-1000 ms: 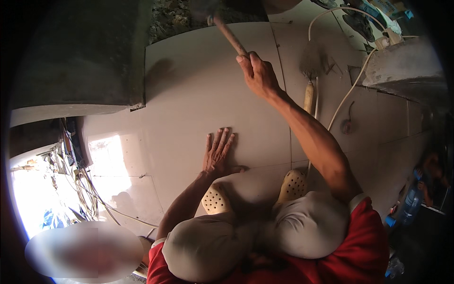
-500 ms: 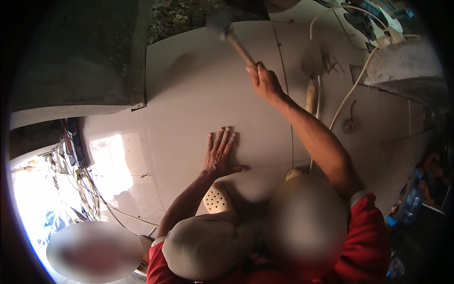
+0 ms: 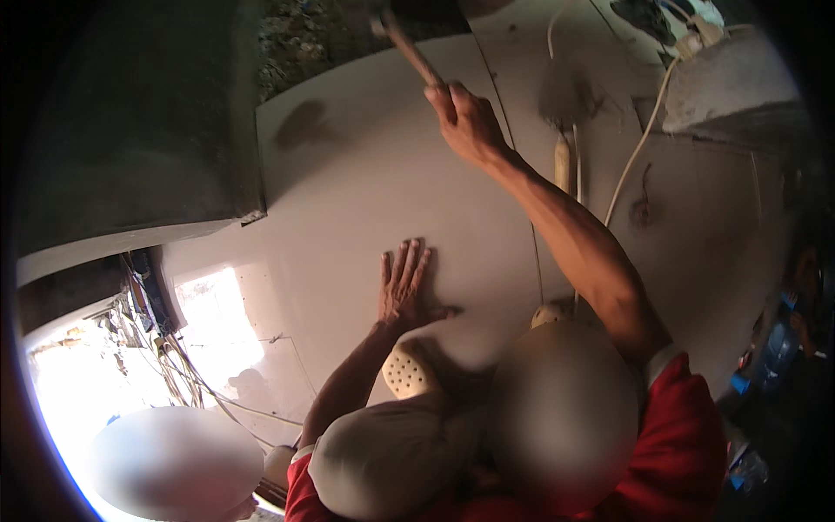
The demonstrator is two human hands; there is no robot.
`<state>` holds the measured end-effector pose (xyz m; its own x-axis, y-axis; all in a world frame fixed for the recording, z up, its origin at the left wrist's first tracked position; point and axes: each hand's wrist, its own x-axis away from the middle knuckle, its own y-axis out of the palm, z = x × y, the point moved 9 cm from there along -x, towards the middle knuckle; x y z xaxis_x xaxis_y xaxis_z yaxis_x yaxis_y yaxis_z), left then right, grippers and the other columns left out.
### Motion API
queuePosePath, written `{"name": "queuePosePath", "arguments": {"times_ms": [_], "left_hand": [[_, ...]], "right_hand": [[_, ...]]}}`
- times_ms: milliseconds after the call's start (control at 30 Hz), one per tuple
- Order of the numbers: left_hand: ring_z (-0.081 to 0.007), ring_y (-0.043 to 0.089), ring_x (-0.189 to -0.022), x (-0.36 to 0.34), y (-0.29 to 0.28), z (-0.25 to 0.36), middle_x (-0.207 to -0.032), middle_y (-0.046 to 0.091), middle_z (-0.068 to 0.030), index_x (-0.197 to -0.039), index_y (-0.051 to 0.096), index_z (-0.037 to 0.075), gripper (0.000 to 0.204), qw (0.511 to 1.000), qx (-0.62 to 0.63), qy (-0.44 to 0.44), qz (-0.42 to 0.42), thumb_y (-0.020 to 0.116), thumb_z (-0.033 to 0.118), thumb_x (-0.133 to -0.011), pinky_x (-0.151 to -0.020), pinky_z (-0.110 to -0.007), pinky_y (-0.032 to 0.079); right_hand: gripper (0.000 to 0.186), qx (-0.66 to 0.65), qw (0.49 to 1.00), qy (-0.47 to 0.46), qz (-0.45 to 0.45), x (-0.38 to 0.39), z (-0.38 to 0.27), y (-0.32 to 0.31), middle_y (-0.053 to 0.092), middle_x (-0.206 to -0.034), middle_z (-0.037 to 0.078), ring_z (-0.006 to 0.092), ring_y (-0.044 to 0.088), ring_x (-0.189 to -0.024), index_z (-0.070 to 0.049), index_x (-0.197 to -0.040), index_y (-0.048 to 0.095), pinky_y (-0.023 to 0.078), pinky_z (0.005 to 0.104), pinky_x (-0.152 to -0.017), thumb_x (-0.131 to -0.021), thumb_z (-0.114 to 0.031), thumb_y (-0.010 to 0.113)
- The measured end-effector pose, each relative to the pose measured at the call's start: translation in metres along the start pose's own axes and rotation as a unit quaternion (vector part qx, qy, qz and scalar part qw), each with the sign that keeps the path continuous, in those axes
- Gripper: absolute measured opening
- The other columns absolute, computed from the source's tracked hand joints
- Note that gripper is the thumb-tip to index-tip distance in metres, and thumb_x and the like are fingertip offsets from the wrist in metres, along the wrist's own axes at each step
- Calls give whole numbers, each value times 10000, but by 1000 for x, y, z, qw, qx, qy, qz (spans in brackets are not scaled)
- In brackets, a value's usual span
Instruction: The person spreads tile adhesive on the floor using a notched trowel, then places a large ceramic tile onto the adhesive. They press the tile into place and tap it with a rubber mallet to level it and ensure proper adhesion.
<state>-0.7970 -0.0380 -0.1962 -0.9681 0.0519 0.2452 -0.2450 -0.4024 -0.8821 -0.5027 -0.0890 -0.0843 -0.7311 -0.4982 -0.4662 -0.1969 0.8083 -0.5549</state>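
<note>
While one dark, smooth block (image 3: 130, 130) is filling the upper left, several tangled cables (image 3: 180, 370) are trailing over the floor below it, too jumbled to count. One bright patch of light (image 3: 222, 320) is falling beside them. Farther right, one large pale slab (image 3: 348, 174) is spreading under the work, and one strip of rubble (image 3: 304, 39) is showing beyond its far edge.

Of two hands, the left hand (image 3: 403, 283) is lying flat and wide on the slab, palm down, thumb standing out from the fingers. One perforated pale clog (image 3: 406, 371) is showing just behind it. One mallet (image 3: 412, 54) is slanting above the slab's far edge, its head blurring; the right hand (image 3: 470, 122) is closing firmly around its wooden handle, clear of the slab.

A second clog (image 3: 548, 315) is mostly hiding behind a knee. One trowel (image 3: 561, 161) is lying to the right of the slab's seam, its wooden handle pointing toward the person. Next, one pale cord (image 3: 642, 150) is running past one concrete ledge (image 3: 731, 87), and one bluish bottle (image 3: 777, 350) is standing out dimly at the far right.
</note>
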Motion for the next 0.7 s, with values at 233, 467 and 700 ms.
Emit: {"name": "queuePosePath", "arguments": {"times_ms": [233, 467, 700], "left_hand": [[-377, 80, -1623, 1, -3, 1, -1741, 150, -192, -1675, 185, 85, 1442, 1000, -17, 17, 6, 783, 844, -605, -1278, -661, 52], [-376, 86, -1622, 3, 1, -1, -1741, 146, -198, -1674, 191, 82, 1444, 1000, -5, 5, -7, 767, 866, -607, -1279, -657, 53], [-393, 113, -1615, 2, -1, -2, -1735, 160, -210, -1670, 211, 78, 1433, 999, -5, 21, 24, 722, 904, -616, -1281, -653, 65]], "right_hand": [[408, 79, 959, 194, -189, 9, 36, 24, 668, -701, 219, 416, 698, -614, 36, -1122, 527, 534, 488, -506, -1100, -371, 505], [404, 17, 986, 123, -109, 2, 17, 21, 597, -614, 187, 362, 671, -554, 15, -923, 541, 509, 459, -483, -1092, -352, 545], [380, -65, 983, 144, -93, -49, 0, 29, 582, -610, 165, 315, 595, -494, 3, -949, 532, 465, 432, -464, -1102, -345, 540]]}}
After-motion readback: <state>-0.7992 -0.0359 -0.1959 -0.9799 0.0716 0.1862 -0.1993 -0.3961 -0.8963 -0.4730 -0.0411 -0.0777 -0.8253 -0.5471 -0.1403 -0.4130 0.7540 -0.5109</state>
